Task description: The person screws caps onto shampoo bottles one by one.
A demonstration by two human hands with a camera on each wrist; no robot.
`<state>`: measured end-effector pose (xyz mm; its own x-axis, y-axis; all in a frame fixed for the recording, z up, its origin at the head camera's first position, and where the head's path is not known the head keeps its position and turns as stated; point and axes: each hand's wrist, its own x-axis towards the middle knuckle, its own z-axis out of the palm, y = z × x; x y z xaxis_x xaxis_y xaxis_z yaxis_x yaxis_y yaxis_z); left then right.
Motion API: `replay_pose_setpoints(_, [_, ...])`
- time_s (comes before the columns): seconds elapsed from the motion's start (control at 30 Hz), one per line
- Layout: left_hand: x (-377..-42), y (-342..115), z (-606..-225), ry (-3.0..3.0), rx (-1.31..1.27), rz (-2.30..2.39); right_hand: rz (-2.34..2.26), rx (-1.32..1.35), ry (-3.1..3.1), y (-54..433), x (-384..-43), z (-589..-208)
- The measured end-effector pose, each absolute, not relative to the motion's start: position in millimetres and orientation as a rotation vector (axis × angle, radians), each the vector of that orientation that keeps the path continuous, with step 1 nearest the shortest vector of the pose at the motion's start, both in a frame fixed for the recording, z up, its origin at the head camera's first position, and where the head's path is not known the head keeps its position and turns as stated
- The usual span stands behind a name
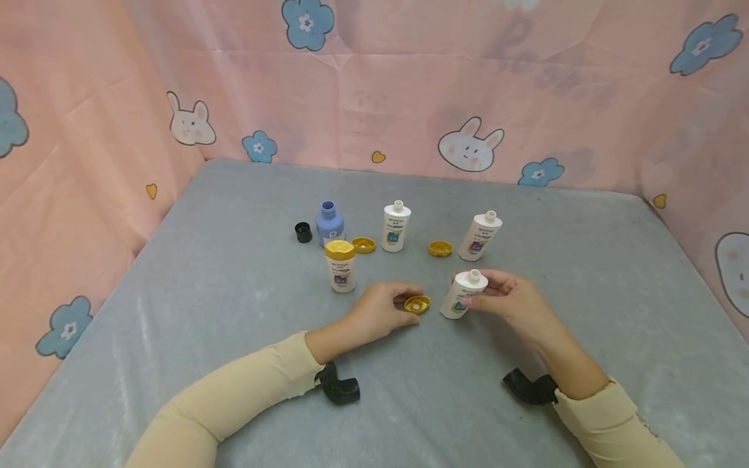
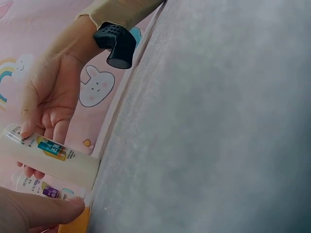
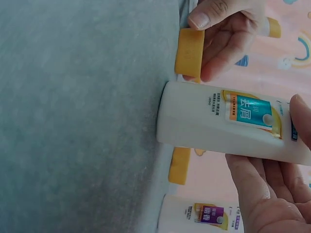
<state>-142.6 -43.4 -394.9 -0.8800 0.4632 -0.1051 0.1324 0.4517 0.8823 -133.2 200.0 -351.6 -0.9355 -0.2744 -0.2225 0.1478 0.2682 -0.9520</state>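
Observation:
My right hand [image 1: 515, 299] grips a small white shampoo bottle [image 1: 459, 300], thumb on the front and fingers behind. The bottle has no cap on its neck, and its base is at the tabletop. A teal label [image 3: 250, 110] shows on its front in the right wrist view. Just left of it, my left hand [image 1: 383, 309] pinches a gold flip cap [image 1: 417, 304] between thumb and fingers, low at the table. The cap's inner side faces up. In the left wrist view the left thumb [image 2: 48, 211] overlaps the cap's gold edge [image 2: 75, 221].
Behind stand two uncapped white bottles [image 1: 394, 227] [image 1: 480, 237], with gold caps [image 1: 363, 245] [image 1: 440, 248] lying near them. Left of these are a gold-capped bottle [image 1: 341, 270], an open blue bottle [image 1: 329, 224] and a black cap [image 1: 303, 232]. A pink curtain [image 1: 363, 97] hangs behind the grey table [image 1: 234, 273].

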Motion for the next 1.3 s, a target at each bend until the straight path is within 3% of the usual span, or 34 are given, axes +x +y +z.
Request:
replay_pose_setpoints(0.63, [-144,-43,-381,2.343,0.439,1.61,-1.5,0.013,2.432,197,-133,-345])
replay_pose_setpoints(1.3, [-144,-53,-332,2.351,0.493,1.851,-1.445,-0.152,2.546,179,-143,-306])
